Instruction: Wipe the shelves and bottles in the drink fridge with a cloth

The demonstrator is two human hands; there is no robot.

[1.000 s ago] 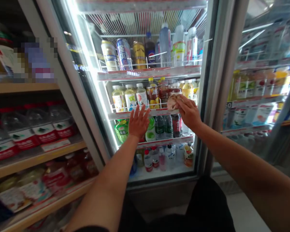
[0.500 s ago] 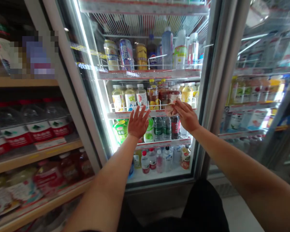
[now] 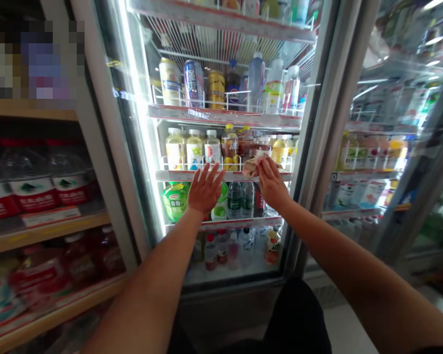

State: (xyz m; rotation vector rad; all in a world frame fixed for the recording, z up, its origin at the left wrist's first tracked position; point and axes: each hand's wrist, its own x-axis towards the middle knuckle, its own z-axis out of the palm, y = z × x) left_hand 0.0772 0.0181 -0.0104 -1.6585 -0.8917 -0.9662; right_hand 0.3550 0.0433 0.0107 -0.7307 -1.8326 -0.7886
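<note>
Well, pale cloth (image 3: 250, 168) in the right hand (image 3: 273, 186).

cloth (image 3: 250, 168) | pinkish-beige | crumpled, bunched under right fingers (image 3: 268, 169) | at glass door (image 3: 198, 114), right of centre

Your only view looks out from your head, facing forward and tilted down over your outstretched left arm (image 3: 162, 275) and right arm (image 3: 339, 255). It sits close before a glass-fronted drinks cooler (image 3: 327, 98), with side shelves (image 3: 51, 230) at left and your knee (image 3: 297, 314) below.
</note>
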